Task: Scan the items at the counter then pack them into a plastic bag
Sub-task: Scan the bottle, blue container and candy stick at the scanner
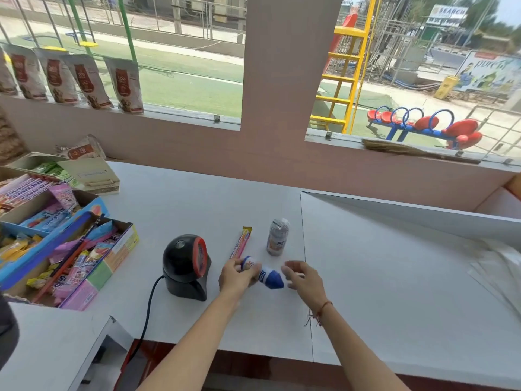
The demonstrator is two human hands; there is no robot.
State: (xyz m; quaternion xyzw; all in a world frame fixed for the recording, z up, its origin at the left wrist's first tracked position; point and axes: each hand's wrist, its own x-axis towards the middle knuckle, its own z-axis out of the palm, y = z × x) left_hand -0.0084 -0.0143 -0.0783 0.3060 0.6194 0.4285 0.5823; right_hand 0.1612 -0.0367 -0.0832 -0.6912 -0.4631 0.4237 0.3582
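Observation:
On the white counter point(197, 198) stands a black barcode scanner point(186, 266) with a red-rimmed window facing right. My left hand point(235, 277) grips a small white-and-blue container point(248, 262) just right of the scanner. A blue-and-white packet point(271, 277) lies between both hands; my right hand point(303, 277) touches its right end with fingers spread. A long thin candy bar point(242, 241) lies behind my left hand. A clear jar with a label point(277, 237) stands upright behind the packet. Clear plastic bags point(499, 275) lie at the counter's far right.
Open cardboard boxes of sweets and snacks point(64, 244) crowd the counter's left side. The scanner's black cable point(146, 320) runs down over the front edge. Pet-food pouches point(124, 86) lean on the left window sill, and a broom point(408, 150) lies on the right sill.

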